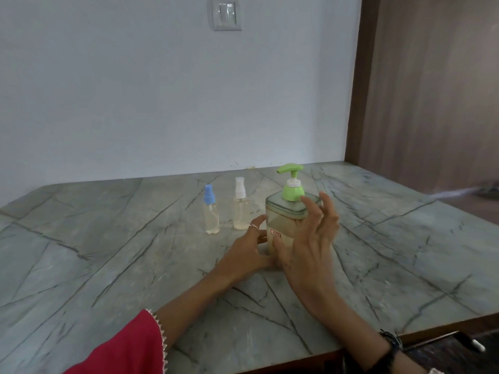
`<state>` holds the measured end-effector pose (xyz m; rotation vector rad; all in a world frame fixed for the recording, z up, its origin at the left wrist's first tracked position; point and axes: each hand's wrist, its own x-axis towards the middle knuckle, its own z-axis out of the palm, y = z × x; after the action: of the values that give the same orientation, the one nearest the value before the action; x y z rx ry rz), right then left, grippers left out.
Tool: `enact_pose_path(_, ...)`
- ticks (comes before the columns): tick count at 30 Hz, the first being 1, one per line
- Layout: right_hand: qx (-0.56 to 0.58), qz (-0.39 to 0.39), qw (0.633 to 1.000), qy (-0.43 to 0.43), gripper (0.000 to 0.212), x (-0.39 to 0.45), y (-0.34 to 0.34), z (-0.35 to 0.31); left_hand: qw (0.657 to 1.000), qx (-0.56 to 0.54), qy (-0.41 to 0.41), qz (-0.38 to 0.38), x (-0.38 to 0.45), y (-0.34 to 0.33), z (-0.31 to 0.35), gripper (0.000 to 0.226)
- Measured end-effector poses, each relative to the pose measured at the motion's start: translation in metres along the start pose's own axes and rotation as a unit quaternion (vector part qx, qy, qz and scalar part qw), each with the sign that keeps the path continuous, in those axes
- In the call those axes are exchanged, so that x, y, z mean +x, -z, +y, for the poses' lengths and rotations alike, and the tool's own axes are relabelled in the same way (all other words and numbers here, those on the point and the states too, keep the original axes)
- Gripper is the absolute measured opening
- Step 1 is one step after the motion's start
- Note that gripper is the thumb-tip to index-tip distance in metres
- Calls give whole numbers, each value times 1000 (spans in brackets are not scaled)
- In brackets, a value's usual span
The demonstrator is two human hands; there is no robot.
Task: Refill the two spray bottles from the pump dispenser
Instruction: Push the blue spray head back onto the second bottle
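Surroundings | wall switch [226, 12] above | marble counter [108, 252] | wooden panel [432, 90] right

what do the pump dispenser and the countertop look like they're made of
Pump dispenser: clear plastic body, probably, since pale liquid shows through it; its green pump head looks like glossy opaque plastic. Countertop: looks like polished grey-green stone with dark veins, though a stone-look laminate can't be ruled out.

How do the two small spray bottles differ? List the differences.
1. The left clear plastic spray bottle has a blue spray head; the right clear plastic spray bottle has a white one.
2. The blue-topped one looks slimmer; the white-topped one looks wider.
Both stand upright on the grey stone tabletop, untouched, each holding some pale liquid.
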<state>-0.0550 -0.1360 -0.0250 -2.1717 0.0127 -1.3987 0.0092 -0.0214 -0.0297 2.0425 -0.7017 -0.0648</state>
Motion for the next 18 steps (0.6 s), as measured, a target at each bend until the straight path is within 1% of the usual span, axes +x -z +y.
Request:
enact_pose_path(3,89,-44,995,-16,76,2,1,12,999,35,-21,34,-3,-6,8,66)
enact_pose_path(5,157,-82,984,-36,79,6,4,21,998,26,-21,56,-4,-10,13,59)
enact_pose_path(7,257,-128,954,-87,81,13,7,29,997,24,-15,75,-3,-13,15,56)
enact_pose_path(8,298,-146,938,-99,81,17,9,34,996,31,-11,83,-3,-15,15,54)
enact_pose_path(10,353,-177,914,-97,78,23,11,48,994,44,-10,95,-5,-18,16,49)
enact_pose_path(12,397,-227,884,-98,75,31,16,57,993,58,-13,100,-6,-22,16,42)
enact_pose_path(14,422,-265,860,-109,75,39,18,67,993,68,-9,99,-3,-24,15,43)
enact_pose_path(15,423,-277,855,-115,75,43,19,71,993,67,-4,97,-1,-25,15,46)
enact_pose_path(18,380,-295,866,-134,79,53,19,81,995,43,10,92,7,-25,17,61)
